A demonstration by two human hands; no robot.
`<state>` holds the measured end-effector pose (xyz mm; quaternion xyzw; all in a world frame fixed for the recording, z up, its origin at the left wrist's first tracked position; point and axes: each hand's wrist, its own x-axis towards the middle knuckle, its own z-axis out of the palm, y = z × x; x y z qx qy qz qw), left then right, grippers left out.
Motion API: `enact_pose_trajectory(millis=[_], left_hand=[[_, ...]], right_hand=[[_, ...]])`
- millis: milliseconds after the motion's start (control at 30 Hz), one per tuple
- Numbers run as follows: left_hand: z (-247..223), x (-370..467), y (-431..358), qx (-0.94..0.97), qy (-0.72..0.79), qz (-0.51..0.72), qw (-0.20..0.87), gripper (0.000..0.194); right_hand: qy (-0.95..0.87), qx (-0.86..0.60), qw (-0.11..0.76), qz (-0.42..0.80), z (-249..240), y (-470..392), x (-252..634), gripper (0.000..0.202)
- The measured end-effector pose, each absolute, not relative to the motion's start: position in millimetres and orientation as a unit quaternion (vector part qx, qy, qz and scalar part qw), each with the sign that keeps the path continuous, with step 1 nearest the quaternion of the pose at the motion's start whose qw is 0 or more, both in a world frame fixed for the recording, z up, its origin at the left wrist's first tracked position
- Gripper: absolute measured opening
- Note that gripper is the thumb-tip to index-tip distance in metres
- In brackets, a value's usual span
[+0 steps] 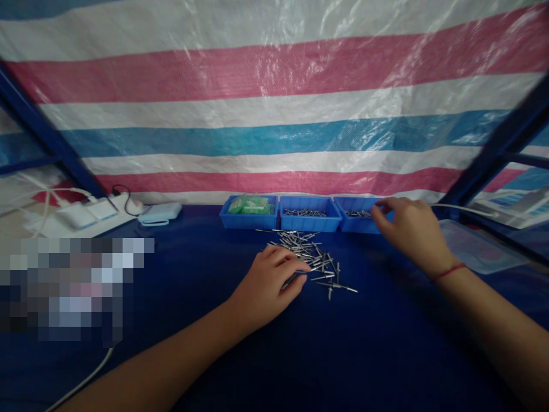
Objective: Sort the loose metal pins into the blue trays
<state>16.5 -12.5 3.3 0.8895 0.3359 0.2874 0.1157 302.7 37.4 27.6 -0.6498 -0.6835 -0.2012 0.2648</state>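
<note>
A loose pile of silver pop rivets [302,247] lies on the dark blue tabletop. My left hand [274,280] rests at the near left edge of the pile, fingers curved over some rivets, with a gap between thumb and index finger. My right hand [412,229] hovers at the right blue bin [358,225], over its right end, thumb and index finger apart and nothing visible between them. Rivets [358,214] lie in that bin. More rivets [305,212] lie in the middle blue bin [311,223].
The left blue bin [250,221] holds a green plastic packet [249,204]. A power strip [94,214] with cables and a light blue device [160,213] stand at the back left. A clear plastic lid or tray [484,249] lies right. Striped sheeting [274,137] hangs behind.
</note>
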Motion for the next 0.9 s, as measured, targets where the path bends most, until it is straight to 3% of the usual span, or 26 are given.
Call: enact_pose_trajectory(millis=[167, 400, 700, 900], left_hand=[[0, 33, -8, 0.925, 0.299, 0.233, 0.024, 0.022], [-6, 38, -8, 0.926, 0.318, 0.201, -0.002, 0.018], [-7, 35, -10, 0.903, 0.372, 0.183, -0.109, 0.014], [-5, 28, -5, 0.883, 0.422, 0.18, -0.096, 0.017]], right_hand=[[-0.74, -0.588, 0.269, -0.182, 25, 26, 269, 0.025], [-0.81, -0.516, 0.258, -0.102, 20, 10, 237, 0.021], [-0.829, -0.5, 0.252, 0.012, 19, -8, 216, 0.023], [-0.841, -0.475, 0.245, 0.088, 20, -23, 200, 0.031]])
